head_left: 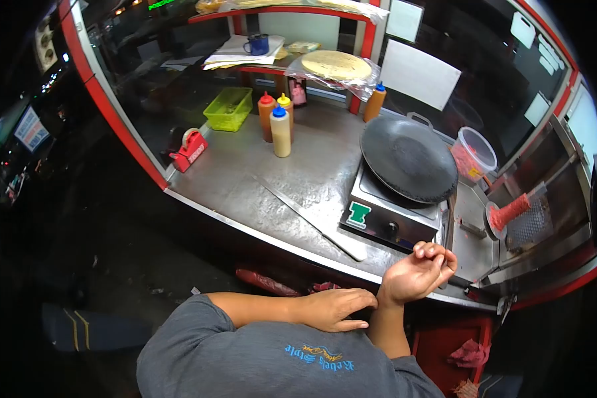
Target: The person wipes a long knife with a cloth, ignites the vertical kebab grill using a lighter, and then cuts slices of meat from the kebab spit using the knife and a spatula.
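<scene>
My left hand [338, 309] lies across my front, its fingertips against my right wrist. Its fingers are stretched out and partly apart, with no object in them. My right hand [411, 275] is raised at the counter's front edge, palm turned up. The fingers curl loosely in towards the palm, and I see nothing in them. A long knife [305, 213] with a white handle rests on the steel counter [232, 169], left of my right hand. Just beyond that hand stands a stove [388, 213] bearing a wide black pan [408, 158].
Several squeeze bottles [281, 132] stand behind the knife, near a green basket [229, 109] and a red tape dispenser [190, 150]. Flatbreads [336, 65] lie on the shelf. A clear tub [473, 154] and a meat spit [511, 212] are at the right.
</scene>
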The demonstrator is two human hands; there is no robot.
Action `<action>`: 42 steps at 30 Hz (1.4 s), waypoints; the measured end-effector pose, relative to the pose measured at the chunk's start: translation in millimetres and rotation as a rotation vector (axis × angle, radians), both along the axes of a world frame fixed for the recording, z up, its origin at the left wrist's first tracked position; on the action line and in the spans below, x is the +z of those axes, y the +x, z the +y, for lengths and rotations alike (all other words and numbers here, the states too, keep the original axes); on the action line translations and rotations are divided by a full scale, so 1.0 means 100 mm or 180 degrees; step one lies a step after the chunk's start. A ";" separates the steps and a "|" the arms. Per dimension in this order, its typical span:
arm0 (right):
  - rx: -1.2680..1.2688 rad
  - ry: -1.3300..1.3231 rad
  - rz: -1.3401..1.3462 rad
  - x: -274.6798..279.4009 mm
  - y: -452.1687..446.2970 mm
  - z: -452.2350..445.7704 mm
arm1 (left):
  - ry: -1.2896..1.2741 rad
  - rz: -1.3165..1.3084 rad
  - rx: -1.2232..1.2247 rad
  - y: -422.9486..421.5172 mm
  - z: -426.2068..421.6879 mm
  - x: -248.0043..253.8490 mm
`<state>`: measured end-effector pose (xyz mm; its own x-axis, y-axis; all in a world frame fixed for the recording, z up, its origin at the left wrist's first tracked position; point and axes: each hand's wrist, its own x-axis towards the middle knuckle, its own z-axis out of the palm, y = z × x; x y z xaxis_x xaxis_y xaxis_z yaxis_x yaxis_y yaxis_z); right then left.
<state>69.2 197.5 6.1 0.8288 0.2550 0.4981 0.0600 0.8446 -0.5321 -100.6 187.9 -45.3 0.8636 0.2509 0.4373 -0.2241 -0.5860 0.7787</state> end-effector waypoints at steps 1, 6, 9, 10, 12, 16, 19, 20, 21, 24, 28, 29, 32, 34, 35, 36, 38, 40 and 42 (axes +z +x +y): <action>0.0014 0.0004 -0.0026 -0.02 -0.01 0.00 | -0.0051 -0.0024 0.0045 0.01 0.02 -0.02; -0.0078 -0.0115 -0.0012 -0.04 -0.07 0.03 | -0.0026 -0.0364 0.0564 0.03 0.04 0.07; -0.0163 -0.0145 0.0068 -0.01 0.04 0.05 | 0.0030 -0.0479 0.0216 0.06 0.04 0.05; -0.0116 -0.0149 -0.0064 -0.03 0.12 0.06 | -0.0079 0.0022 -0.0392 0.09 0.06 0.01; -0.0052 0.0050 -0.0302 0.11 0.29 0.17 | -0.0369 0.0760 -0.1152 0.10 0.04 -0.12; -0.0393 0.1150 0.0240 1.02 1.06 0.43 | -0.0192 0.0338 -0.1253 0.16 0.10 -0.17; 0.0108 0.1424 0.0002 1.39 0.90 0.59 | -0.0750 0.0924 -0.1593 0.26 0.07 -0.10; 0.0687 0.1228 -0.0669 1.37 0.33 0.66 | -0.0834 0.1139 -0.1649 0.27 0.10 0.02; 0.1431 0.0963 -0.1553 1.29 -0.26 0.69 | -0.0486 0.0626 -0.1532 0.31 0.07 -0.06; 0.3710 0.0461 -0.4708 1.20 -1.52 0.46 | -0.0383 0.0551 -0.1633 0.40 0.02 -0.15; 0.4640 -0.0019 -0.5094 0.98 -1.94 0.30 | -0.0447 0.0959 -0.2171 0.57 -0.05 -0.32; 0.4692 -0.0069 -0.4789 0.83 -2.00 0.32 | -0.0452 0.1021 -0.2263 0.62 -0.06 -0.34; 0.5331 -0.0544 -0.4761 -0.04 -2.38 0.40 | -0.0439 0.1074 -0.2461 0.75 -0.11 -0.44; 0.5717 -0.1210 -0.4897 -0.19 -2.40 0.48 | -0.0435 0.1124 -0.2549 0.79 -0.12 -0.48; 0.5895 -0.1611 -0.4822 -0.23 -2.38 0.57 | -0.0409 0.1132 -0.2594 0.80 -0.12 -0.50; 0.6076 -0.2021 -0.4723 -0.29 -2.36 0.65 | -0.0386 0.1122 -0.2640 0.81 -0.15 -0.51; 0.6265 -0.2481 -0.4647 -0.49 -2.31 0.77 | -0.0382 0.1131 -0.2761 0.85 -0.19 -0.55; 0.6721 -0.3097 -0.4414 -0.50 -2.23 0.93 | -0.0373 0.1121 -0.2849 0.86 -0.21 -0.57; 0.6889 -0.3441 -0.4147 -0.49 -2.17 0.94 | -0.0360 0.1146 -0.2935 0.88 -0.24 -0.59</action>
